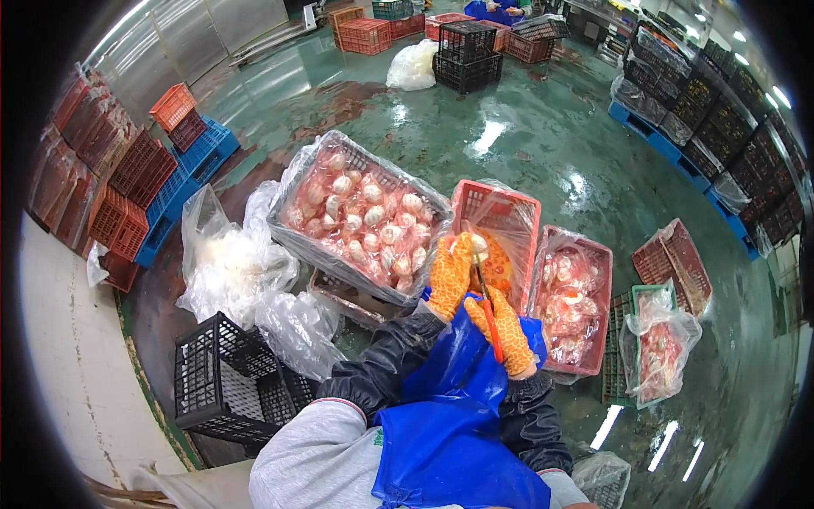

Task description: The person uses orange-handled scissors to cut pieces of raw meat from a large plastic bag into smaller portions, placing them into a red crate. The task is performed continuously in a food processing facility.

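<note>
My left hand, in an orange patterned glove, is closed round a whitish, egg-shaped piece. My right hand, gloved alike, grips red-handled scissors, their thin blades pointing up toward that piece. Both hands are over the near part of a red crate, which is lined with clear plastic and holds orange, yolk-like pieces. Left of it, a large plastic-lined crate is full of whitish round pieces among pinkish film. A second red crate on the right holds similar pieces.
Clear plastic bags and a black crate lie left. On the right are a green crate with a bagged load and a tilted red crate. Stacked crates stand far right; another person is at the back.
</note>
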### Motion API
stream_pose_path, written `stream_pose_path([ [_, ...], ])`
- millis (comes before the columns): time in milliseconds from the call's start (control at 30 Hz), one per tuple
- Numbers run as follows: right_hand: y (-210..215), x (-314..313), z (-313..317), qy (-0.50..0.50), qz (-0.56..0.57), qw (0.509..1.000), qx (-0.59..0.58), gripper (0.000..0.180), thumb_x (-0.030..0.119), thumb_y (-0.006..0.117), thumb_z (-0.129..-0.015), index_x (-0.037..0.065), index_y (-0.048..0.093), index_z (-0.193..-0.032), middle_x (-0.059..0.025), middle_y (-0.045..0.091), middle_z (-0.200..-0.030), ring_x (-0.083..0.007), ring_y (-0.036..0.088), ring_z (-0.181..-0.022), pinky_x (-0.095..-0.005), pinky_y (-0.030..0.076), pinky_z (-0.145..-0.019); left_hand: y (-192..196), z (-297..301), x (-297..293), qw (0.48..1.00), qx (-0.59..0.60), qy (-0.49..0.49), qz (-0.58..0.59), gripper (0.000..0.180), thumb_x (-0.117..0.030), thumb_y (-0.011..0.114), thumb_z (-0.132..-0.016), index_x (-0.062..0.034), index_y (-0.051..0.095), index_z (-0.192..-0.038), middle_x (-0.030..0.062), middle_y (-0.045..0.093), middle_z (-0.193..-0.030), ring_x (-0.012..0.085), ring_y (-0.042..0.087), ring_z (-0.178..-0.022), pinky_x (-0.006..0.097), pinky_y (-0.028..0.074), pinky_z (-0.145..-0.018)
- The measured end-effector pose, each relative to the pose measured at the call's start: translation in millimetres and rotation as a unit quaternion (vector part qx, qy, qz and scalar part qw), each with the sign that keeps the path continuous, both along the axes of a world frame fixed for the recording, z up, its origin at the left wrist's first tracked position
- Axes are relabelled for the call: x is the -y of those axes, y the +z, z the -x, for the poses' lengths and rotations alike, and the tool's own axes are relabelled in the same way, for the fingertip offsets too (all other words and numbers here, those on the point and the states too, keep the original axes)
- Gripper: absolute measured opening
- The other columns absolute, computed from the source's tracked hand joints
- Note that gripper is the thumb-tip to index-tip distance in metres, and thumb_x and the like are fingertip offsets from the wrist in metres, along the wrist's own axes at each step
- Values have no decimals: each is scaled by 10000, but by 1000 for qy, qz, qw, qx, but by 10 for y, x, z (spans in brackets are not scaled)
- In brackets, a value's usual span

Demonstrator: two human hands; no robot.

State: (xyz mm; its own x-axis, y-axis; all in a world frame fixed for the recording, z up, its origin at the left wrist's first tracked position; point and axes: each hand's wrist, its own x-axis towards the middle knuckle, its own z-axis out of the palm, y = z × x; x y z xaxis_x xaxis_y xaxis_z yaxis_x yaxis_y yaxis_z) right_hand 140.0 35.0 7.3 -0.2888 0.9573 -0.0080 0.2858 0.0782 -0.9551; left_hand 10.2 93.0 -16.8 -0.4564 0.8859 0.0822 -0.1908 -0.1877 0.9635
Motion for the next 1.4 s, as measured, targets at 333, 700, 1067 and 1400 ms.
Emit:
stream_pose_path([
  [333,-192,-53,-13,-1,-48,999,-14,306,252,632,-825,11,549,-995,-79,595,-772,-155,556,-684,-292,450,-604,8,-114,37,995,74,-69,-4,254,-288,462,-933,-51,536,-992,41,599,-835,102,567,-750,238,479,-620],
  [700,115,-125,-181,58,256,950,-171,425,392,528,-883,2,562,-1050,-31,557,-624,-50,443,-426,-194,366,-378,-142,145,-92,987,2,-142,81,318,-349,492,-909,-63,573,-1024,-4,546,-798,73,459,-675,235,397,-561],
  [1067,19,-323,-306,159,316,886,-301,606,479,335,-931,-53,487,-1176,-26,536,-663,-71,454,-462,-209,380,-400,-63,299,-174,922,249,-262,137,208,-254,503,-902,-70,563,-978,70,597,-876,149,582,-741,297,489,-566],
  [1400,-204,-352,-29,136,473,655,-574,789,634,364,-841,-44,398,-1242,-28,414,-585,-97,345,-415,-226,329,-396,-160,68,-281,979,156,-87,102,200,-244,540,-893,-52,579,-932,15,575,-798,91,536,-650,231,442,-537],
])
